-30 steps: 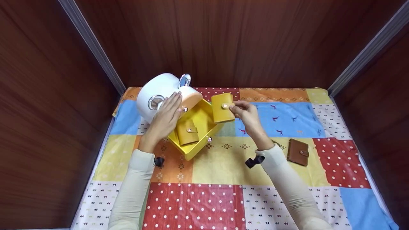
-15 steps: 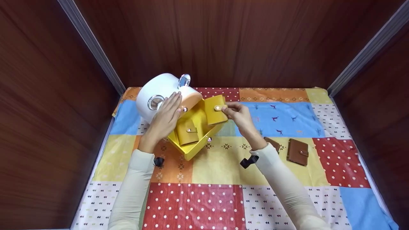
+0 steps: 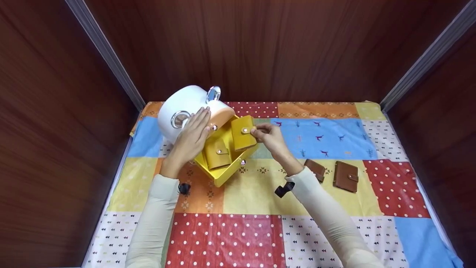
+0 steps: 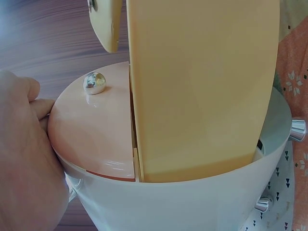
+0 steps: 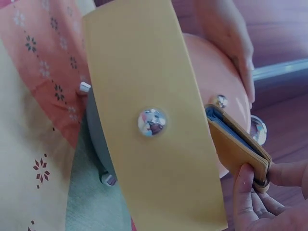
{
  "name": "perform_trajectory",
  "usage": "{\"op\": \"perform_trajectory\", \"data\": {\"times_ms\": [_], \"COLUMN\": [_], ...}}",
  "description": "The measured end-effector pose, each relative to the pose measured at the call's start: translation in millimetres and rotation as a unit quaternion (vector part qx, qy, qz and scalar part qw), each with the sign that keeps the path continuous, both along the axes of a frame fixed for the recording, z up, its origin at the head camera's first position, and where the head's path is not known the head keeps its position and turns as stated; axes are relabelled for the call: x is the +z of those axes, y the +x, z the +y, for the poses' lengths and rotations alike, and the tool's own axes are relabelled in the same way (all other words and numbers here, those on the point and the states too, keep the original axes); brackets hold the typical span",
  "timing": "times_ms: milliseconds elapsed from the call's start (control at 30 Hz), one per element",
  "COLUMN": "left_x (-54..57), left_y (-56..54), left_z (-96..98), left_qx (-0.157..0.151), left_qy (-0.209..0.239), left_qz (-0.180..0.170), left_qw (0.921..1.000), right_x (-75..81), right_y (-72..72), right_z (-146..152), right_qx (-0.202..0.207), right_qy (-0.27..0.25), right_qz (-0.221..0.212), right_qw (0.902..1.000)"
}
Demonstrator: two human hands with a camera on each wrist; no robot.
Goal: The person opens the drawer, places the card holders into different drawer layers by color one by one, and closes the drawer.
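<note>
Two brown wallets (image 3: 346,176) lay on the patterned cloth (image 3: 256,186), nearer to the person than the right hand (image 3: 270,140) and to its right. This hand was grasping the first yellow wallet (image 3: 242,139) by its clasp side, between thumb and fingers, over the pulled-out yellow drawer (image 3: 227,176). To the left of the same hand, the second yellow wallet (image 3: 215,158) lay inside the drawer. The left hand (image 3: 191,137) grasped nothing; its straight fingers rested upon the white case (image 3: 178,102). Beyond both hands stood a dark wooden wall (image 3: 260,48)
</note>
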State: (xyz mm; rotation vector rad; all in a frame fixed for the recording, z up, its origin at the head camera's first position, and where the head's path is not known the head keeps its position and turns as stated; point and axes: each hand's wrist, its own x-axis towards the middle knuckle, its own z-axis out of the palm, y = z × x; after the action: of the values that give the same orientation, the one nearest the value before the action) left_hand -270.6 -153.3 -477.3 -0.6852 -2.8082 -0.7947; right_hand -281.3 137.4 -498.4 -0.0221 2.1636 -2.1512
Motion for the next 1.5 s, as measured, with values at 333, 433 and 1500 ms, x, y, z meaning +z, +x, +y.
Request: {"op": "perform_trajectory", "data": {"times_ms": [333, 433, 1500], "left_x": [-1.5, -0.9, -0.5], "left_y": [0.5, 0.1, -0.8], "left_z": [-2.0, -1.6, -0.8], "left_qx": [0.0, -0.001, -0.002], "left_qy": [0.005, 0.003, 0.006], "left_qz": [0.011, 0.005, 0.01], "left_qw": [0.9999, 1.0, 0.9999], "right_x": [-2.8, -2.6, -6.7], "right_y": [-3.1, -4.3, -10.2], "right_z": [-14, -18, -44], "right_qx": [0.006, 0.008, 0.078], "right_qy": [0.056, 0.075, 0.323], "right_qz": [0.005, 0.012, 0.129], "right_qw": [0.9984, 0.9971, 0.9343]}}
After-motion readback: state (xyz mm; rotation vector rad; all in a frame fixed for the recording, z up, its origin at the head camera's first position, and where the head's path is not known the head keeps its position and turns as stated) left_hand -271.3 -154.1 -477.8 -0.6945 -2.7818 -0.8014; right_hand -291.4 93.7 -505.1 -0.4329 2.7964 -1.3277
